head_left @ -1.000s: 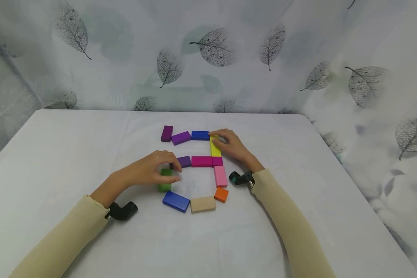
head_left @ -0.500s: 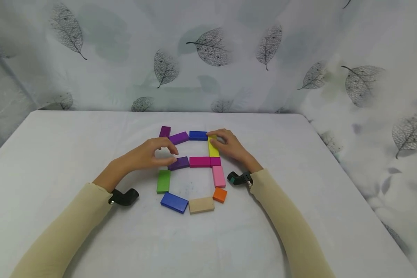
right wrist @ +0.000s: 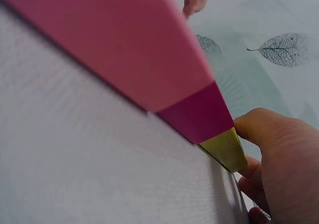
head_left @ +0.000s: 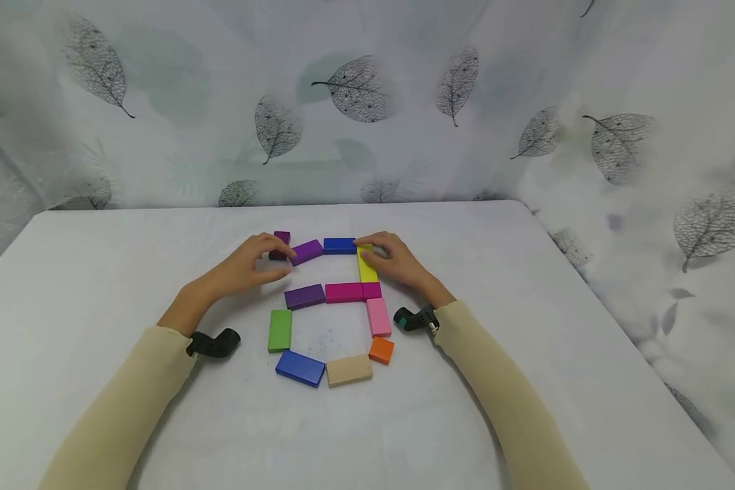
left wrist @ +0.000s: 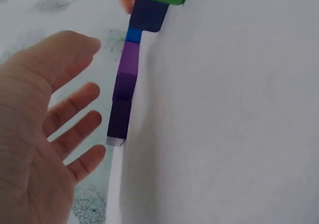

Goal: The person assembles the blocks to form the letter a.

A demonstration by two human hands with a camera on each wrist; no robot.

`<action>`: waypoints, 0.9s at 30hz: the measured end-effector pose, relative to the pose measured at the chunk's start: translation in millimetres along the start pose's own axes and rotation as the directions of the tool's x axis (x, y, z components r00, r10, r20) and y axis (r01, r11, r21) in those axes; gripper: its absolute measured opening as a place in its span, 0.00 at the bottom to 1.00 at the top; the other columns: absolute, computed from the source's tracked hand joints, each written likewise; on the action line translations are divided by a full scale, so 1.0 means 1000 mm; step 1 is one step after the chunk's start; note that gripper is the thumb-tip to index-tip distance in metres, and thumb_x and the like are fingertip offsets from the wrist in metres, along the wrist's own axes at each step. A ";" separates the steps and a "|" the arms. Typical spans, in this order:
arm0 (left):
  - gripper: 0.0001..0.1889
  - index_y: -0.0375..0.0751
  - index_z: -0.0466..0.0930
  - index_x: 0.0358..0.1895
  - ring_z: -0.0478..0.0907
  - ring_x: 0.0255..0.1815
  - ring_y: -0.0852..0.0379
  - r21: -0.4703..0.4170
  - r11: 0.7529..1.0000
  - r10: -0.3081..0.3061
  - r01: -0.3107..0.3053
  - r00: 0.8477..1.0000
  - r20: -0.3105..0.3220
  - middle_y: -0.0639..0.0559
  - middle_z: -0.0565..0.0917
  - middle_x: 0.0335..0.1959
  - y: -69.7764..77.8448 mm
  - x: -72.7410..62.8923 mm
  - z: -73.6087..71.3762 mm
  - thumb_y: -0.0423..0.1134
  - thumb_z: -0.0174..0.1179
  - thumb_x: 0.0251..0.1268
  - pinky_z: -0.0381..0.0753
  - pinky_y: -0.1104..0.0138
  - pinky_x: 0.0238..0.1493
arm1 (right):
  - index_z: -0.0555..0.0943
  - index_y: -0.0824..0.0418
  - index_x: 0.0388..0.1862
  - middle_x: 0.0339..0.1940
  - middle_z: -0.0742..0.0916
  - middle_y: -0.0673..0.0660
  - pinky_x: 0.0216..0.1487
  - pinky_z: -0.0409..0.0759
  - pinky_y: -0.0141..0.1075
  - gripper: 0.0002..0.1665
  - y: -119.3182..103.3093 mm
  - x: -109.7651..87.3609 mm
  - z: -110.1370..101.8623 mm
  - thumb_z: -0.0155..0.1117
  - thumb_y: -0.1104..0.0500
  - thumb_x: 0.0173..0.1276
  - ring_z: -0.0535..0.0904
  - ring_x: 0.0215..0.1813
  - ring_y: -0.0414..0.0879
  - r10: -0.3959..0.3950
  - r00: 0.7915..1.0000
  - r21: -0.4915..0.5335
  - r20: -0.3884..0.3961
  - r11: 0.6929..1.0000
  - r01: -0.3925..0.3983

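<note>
My left hand (head_left: 248, 265) is above the far left of the table, thumb and fingers spread apart. It is beside the dark plum block (head_left: 280, 238) and the purple block (head_left: 306, 252). In the left wrist view, a gap separates its fingers (left wrist: 82, 119) from the row of blocks. My right hand (head_left: 398, 262) holds the yellow block (head_left: 367, 267), its index fingertip near the blue block (head_left: 339, 246). The thumb touches the yellow block in the right wrist view, while other fingers are partly hidden behind it.
Below lie a dark violet block (head_left: 305, 297), a long magenta block (head_left: 344, 292), a small magenta block (head_left: 371, 290) and a pink block (head_left: 378, 317). Green (head_left: 280, 331), blue (head_left: 300, 368), beige (head_left: 350, 370) and orange blocks (head_left: 382, 350) curve around on the white table (head_left: 367, 435).
My left hand has moved away from the green block, up past the dark violet block to the far plum and purple blocks. My right hand stays at the yellow block. The head view has shifted slightly.
</note>
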State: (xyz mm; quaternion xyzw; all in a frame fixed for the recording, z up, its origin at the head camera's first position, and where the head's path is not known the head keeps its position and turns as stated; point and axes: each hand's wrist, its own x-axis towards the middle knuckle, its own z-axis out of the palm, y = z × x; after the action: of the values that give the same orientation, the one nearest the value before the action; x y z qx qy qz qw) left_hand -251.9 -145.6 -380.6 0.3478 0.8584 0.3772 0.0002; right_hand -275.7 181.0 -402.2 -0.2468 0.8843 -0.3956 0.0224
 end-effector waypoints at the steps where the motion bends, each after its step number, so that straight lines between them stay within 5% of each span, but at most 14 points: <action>1: 0.15 0.35 0.80 0.51 0.67 0.60 0.42 -0.001 1.000 -0.021 0.021 1.000 -0.001 0.41 0.78 0.52 -0.002 -0.001 -0.001 0.32 0.66 0.60 0.62 0.45 0.64 | 0.78 0.58 0.63 0.63 0.79 0.58 0.72 0.58 0.52 0.21 0.000 0.000 0.000 0.57 0.57 0.74 0.67 0.69 0.53 -0.001 1.000 0.002 0.003 1.000 0.001; 9: 0.20 0.34 0.76 0.57 0.61 0.65 0.36 0.025 0.996 -0.087 0.088 0.995 -0.041 0.34 0.72 0.59 -0.018 -0.006 -0.006 0.32 0.65 0.61 0.55 0.40 0.65 | 0.78 0.56 0.63 0.64 0.78 0.56 0.73 0.58 0.51 0.21 -0.001 0.001 0.001 0.56 0.55 0.74 0.66 0.70 0.51 0.028 1.000 -0.004 0.011 1.000 -0.028; 15: 0.25 0.38 0.71 0.63 0.55 0.71 0.35 0.008 0.986 -0.167 0.167 0.986 -0.008 0.34 0.65 0.66 -0.022 -0.003 -0.009 0.35 0.65 0.63 0.50 0.37 0.68 | 0.78 0.55 0.63 0.64 0.78 0.56 0.72 0.59 0.52 0.20 0.000 -0.001 0.001 0.56 0.55 0.74 0.66 0.70 0.51 0.039 0.999 -0.023 -0.004 0.999 -0.039; 27: 0.33 0.36 0.61 0.71 0.52 0.74 0.36 0.054 0.984 -0.167 0.168 0.986 -0.011 0.35 0.63 0.70 -0.035 -0.002 -0.006 0.39 0.63 0.65 0.46 0.36 0.69 | 0.78 0.54 0.64 0.64 0.78 0.56 0.72 0.58 0.52 0.21 0.000 0.000 0.000 0.56 0.55 0.74 0.65 0.71 0.52 0.038 0.999 -0.026 0.003 0.999 -0.038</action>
State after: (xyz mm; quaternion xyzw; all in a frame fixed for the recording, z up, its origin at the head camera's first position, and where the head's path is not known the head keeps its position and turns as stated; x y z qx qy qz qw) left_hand -273.0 -166.8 -399.4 0.2731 0.8946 0.3530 0.0198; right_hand -275.9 180.9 -402.2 -0.2310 0.8939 -0.3832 0.0283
